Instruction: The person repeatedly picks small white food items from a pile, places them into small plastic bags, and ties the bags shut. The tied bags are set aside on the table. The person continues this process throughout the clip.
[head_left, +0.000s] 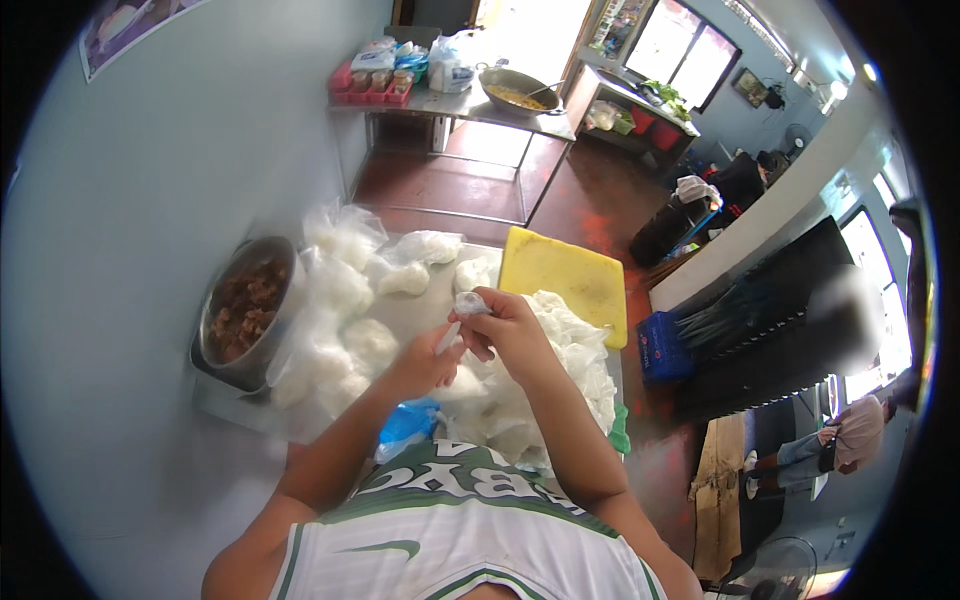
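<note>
Above the metal table (405, 307), both my hands are raised close together at chest height. My left hand (427, 366) pinches a narrow white strip (448, 337), which looks like plastic. Bunched clear plastic film (472, 303) pokes up from the fingers of my right hand (506, 322). Whether strip and film belong to one bag cannot be made out. Under and right of my hands lies a heap of knotted plastic bags (570, 337) with white contents, possibly rice. More filled bags (367, 341) lie to the left, and a blue plastic bag (409, 429) sits near my body.
A deep metal pot (296, 281) of brown meat-like food stands left against the wall. A yellow cutting board (562, 274) lies at the table's far right. Beyond is another table (465, 109) with a wok (517, 91). A blue crate (664, 345) and a person (855, 435) are at right.
</note>
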